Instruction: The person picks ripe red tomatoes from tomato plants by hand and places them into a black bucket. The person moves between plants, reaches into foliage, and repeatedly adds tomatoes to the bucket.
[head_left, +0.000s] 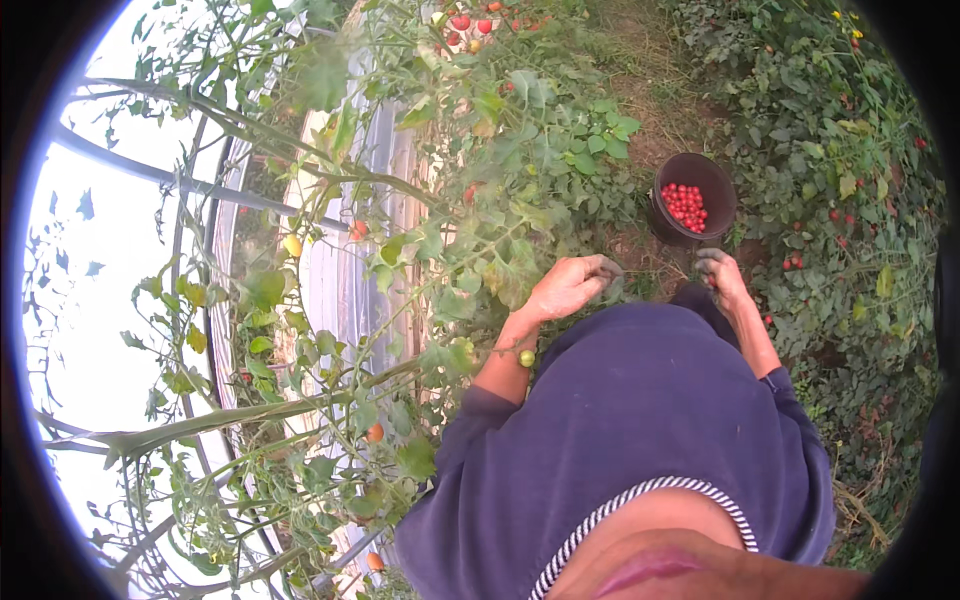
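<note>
A dark bucket (718, 187) stands on the soil path ahead of me, with many small red tomatoes (684, 206) inside. Just below its near rim is my right hand (721, 274), its fingertips darkened and curled around something red that looks like a small tomato. My left hand (571, 286) reaches into the tomato plants (517, 255) on the left, fingers bent among leaves. Whether it grips anything is hidden. Against my left forearm hangs a green tomato (526, 358).
Thick tomato stems (247, 416) cross the left side before a plastic greenhouse wall (352, 277) and a metal pipe (255, 199). Dense plants (832, 180) with red fruit line the right. Ripe tomatoes (461, 23) hang at the top. Soil and dry grass (646, 97) run between the rows.
</note>
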